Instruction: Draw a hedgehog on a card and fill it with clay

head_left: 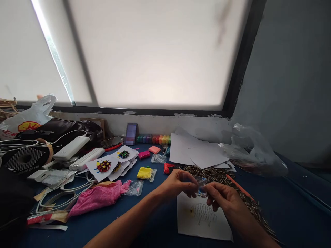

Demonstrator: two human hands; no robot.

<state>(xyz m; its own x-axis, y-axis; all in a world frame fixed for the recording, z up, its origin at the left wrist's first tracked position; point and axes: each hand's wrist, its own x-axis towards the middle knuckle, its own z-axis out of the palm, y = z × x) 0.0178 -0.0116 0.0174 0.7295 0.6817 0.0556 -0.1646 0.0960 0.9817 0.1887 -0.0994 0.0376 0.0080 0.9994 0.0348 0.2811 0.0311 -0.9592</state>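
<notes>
Between my two hands is a small clear plastic bag (201, 187), pinched from both sides; what is inside is too small to make out. My left hand (182, 182) has its thumb and fingers closed on the bag's left side. On the other side, my right hand (222, 196) grips it with thumb and forefinger. Below them lies a white sheet (191, 225) with a drawing of a rounded, short-legged animal covered in small strokes. A spread of striped sunflower seeds (217, 177) reaches behind and to the right of my hands.
Left are a pink cloth (99, 198), cut-out pictures (103, 167), cables and white power banks (72, 148). Yellow clay (144, 173) and pink clay packs (143, 154) lie mid-table. White papers (191, 148), an orange stick (239, 186) and a plastic bag (253, 151) are behind and right.
</notes>
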